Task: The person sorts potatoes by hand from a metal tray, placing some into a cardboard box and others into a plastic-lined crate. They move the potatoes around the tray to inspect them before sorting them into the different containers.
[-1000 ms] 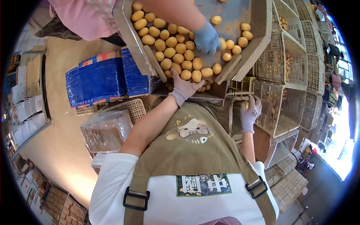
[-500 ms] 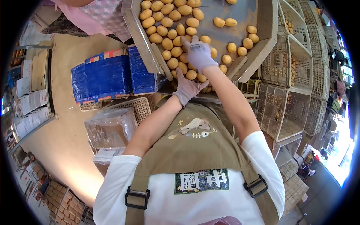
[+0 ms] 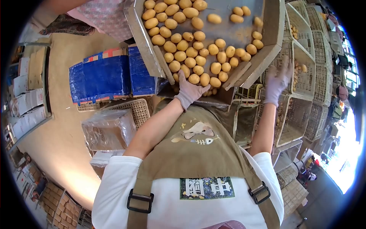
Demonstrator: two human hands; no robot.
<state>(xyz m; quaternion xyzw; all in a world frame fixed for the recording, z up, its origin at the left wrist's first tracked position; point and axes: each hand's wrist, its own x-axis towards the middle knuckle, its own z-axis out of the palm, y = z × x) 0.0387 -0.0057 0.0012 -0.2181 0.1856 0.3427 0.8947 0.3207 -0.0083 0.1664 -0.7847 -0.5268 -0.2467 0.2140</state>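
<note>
Many yellow oval potatoes (image 3: 190, 62) lie in a grey metal-bottomed tray (image 3: 236, 34) with raised wooden sides, crowding toward its narrow lower end. At that outlet is my gloved left hand (image 3: 189, 91), thumb and fingers spread around the nearest potatoes, gripping none that I can see. Out to the right, beyond the tray's side, my gloved right hand (image 3: 280, 80) is blurred by motion in front of the plastic crates. Its fingers look stretched and apart, with nothing visible in them. Just past it, a blurred yellow potato (image 3: 303, 68) shows against a crate (image 3: 305, 82).
Stacked plastic crates (image 3: 301, 118) line the right side, some holding small produce. Left of the tray stand blue-wrapped boxes (image 3: 101, 78), and below them a clear-wrapped carton (image 3: 108, 129) and a basket (image 3: 141, 114). Another person's patterned clothing (image 3: 103, 19) shows at upper left.
My right hand has moved from among the potatoes in the tray out to the right, over the crates. Several potatoes have rolled down the tray. My left hand stays at the outlet.
</note>
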